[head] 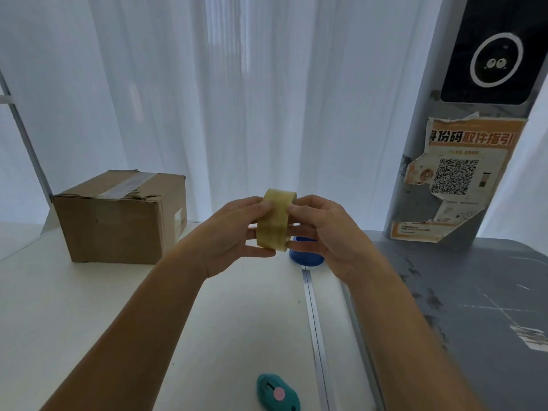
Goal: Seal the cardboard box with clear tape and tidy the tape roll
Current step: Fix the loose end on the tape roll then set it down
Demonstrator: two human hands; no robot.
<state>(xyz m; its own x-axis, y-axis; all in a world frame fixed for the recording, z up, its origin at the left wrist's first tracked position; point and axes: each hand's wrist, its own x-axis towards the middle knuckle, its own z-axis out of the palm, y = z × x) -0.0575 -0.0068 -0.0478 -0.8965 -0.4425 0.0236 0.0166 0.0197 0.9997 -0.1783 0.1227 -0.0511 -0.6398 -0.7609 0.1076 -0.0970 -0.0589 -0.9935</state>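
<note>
A roll of clear, yellowish tape (274,221) is held upright in the air above the white table, edge toward me. My left hand (234,235) grips its left side, thumb on the top of the roll. My right hand (323,232) grips its right side, thumb and forefinger pinching near the top edge. The brown cardboard box (118,221) stands at the back left of the table, apart from both hands, flaps closed, with a strip of tape along its top seam.
A teal box cutter (277,393) with a pink button lies near the table's front edge. A blue round object (305,258) sits on the table partly behind the roll. A grey marked surface (474,307) lies to the right, with a pillar bearing an orange notice (456,176).
</note>
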